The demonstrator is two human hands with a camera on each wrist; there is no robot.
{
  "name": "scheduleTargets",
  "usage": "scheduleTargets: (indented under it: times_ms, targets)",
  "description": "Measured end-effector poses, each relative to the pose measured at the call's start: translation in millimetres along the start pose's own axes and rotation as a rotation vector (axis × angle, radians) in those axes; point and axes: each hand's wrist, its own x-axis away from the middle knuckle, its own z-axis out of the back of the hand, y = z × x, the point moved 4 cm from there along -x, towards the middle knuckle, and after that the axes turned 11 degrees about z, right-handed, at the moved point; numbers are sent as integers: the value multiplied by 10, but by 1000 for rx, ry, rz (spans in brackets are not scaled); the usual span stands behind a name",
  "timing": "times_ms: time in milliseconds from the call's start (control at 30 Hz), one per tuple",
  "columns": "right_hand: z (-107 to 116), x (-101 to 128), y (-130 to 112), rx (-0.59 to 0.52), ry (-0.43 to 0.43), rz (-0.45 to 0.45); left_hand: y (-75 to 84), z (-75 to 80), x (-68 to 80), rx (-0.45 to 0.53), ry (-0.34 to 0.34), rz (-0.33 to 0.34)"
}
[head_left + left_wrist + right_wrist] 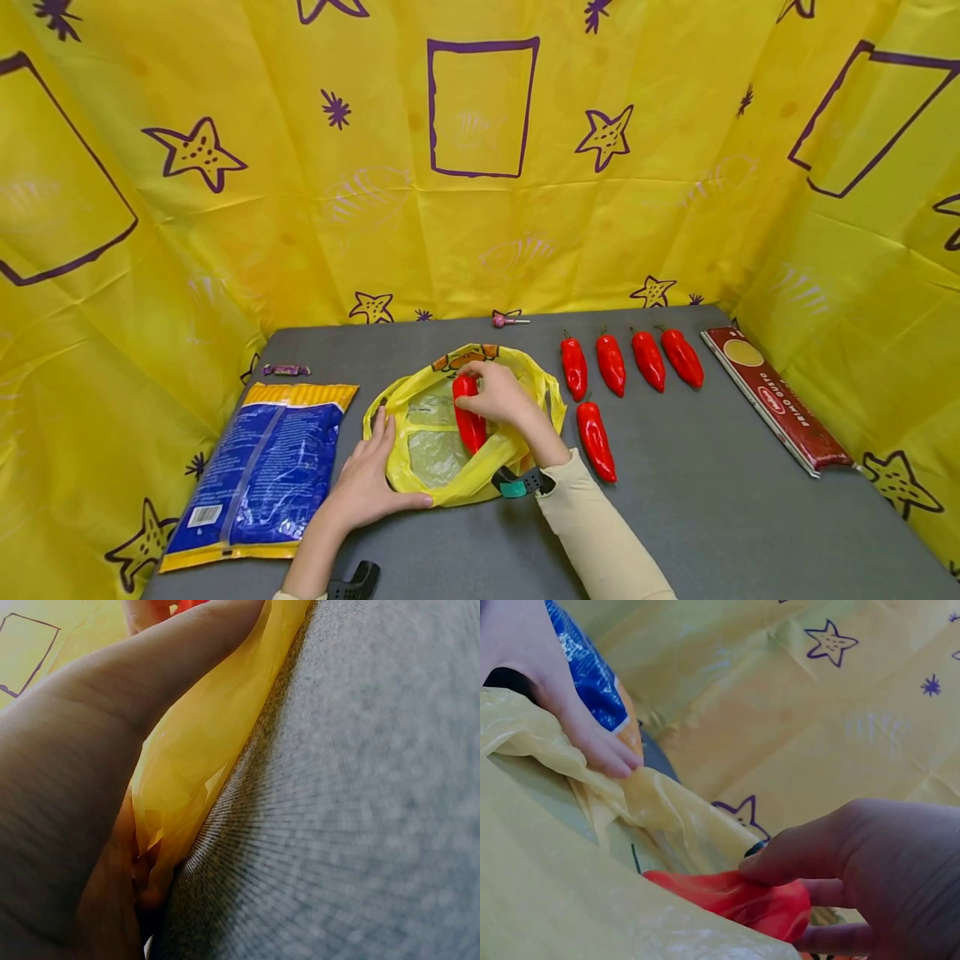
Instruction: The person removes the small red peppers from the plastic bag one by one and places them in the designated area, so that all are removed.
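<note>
Snack bag (258, 471), blue and yellow, lies at the far left of the grey table (712, 500), a small wrapped candy (286, 370) behind it. Next along, my left hand (371, 483) lies flat on the near-left rim of the yellow plastic bag (420, 417), fingers straight and together, thumb pressing the edge down. Inside the bag's mouth I see the red pepper (469, 417), its long axis running away from me, one end toward the back wall and the other toward my body; I cannot tell which end is the stem. My right hand (501, 396) pinches its far end, thumb against curled fingers. Further right, one pepper (596, 440) lies just beside the bag, four peppers (628, 362) in a row behind it, then a long red pasta pack (776, 400). A lollipop (508, 320) sits by the backdrop.
</note>
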Motion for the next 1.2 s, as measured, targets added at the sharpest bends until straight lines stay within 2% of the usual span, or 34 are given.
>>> scheduleTargets:
  times_ms: [400, 700, 1000, 1200]
  targets:
    - [137, -23, -74, -20, 96, 66, -7, 0, -1, -5, 3, -8]
    - [325, 62, -137, -83, 100, 119, -20, -14, -11, -8, -2, 3]
    - [624, 295, -84, -204, 150, 157, -12, -20, -9, -5, -2, 1]
    - [834, 538, 31, -210, 177, 153, -10, -10, -3, -5, -1, -2]
